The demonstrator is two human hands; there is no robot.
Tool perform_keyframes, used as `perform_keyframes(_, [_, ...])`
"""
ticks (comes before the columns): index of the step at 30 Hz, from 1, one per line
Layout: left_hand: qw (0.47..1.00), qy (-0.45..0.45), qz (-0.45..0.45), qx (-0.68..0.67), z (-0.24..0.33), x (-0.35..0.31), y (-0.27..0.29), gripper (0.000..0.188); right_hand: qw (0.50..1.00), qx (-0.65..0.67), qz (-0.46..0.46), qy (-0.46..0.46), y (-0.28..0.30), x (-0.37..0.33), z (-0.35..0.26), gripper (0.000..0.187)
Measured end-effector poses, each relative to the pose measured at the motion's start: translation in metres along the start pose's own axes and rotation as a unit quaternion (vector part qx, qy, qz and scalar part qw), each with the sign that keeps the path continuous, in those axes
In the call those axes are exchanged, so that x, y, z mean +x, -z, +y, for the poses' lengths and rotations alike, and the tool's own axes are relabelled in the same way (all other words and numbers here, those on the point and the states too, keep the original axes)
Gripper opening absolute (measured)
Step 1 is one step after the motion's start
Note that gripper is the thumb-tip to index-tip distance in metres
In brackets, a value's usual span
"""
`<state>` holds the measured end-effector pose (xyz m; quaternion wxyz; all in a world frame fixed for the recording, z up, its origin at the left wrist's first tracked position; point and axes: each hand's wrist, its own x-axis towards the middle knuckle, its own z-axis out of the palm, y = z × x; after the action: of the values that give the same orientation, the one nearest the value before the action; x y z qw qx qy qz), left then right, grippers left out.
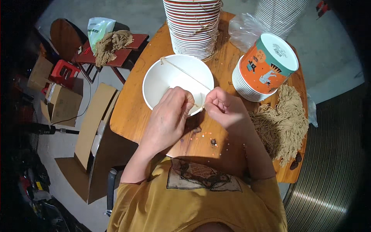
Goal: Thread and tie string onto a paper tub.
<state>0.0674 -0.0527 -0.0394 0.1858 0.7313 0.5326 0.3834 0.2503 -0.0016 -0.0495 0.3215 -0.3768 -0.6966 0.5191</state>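
A white paper bucket [156,83] stands on the wooden table in front of me, its mouth facing up. A thin tan string [185,72] stretches across its mouth from the far left rim toward the near right rim. Both hands meet at that near right rim. My left hand [170,116] is closed in a pinch on the string, its knuckles over the bucket. Just outside the rim, my right hand [226,108] pinches the string between thumb and curled fingers. The string's end is mostly hidden by the fingers.
A tall stack of white buckets [193,29] with strings stands behind. To the right are an orange printed bucket [262,65] upside down on a stack, a clear plastic bag [245,31] and a heap of tan strings [288,123]. Small beads [210,135] lie near the table's front edge.
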Motion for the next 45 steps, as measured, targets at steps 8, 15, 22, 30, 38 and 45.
perform_keyframes(8, [0.996,0.033,0.035,-0.071,0.001,-0.004,-0.007,0.007,1.000,0.023,0.011,0.013,-0.001,0.002,0.014,0.004])
perform_keyframes(15, [0.998,0.032,0.017,-0.059,0.005,-0.007,-0.001,0.020,0.999,0.048,-0.019,0.008,0.002,0.003,0.004,0.001])
perform_keyframes(22, [0.998,0.003,-0.052,0.018,0.009,-0.006,0.001,0.027,0.992,0.114,-0.010,0.059,0.011,-0.004,-0.010,0.006])
perform_keyframes(30, [0.999,-0.009,-0.029,-0.028,0.019,-0.001,0.005,0.025,0.983,0.142,0.045,0.105,0.017,-0.011,-0.022,0.011])
perform_keyframes(38, [0.971,0.084,-0.104,-0.196,0.039,0.002,0.001,0.018,0.974,0.115,0.067,0.181,0.015,-0.013,-0.023,0.013])
perform_keyframes(45, [0.964,0.163,-0.080,-0.193,0.025,-0.027,0.016,0.018,0.968,0.040,0.123,0.215,0.023,-0.001,-0.010,0.013])
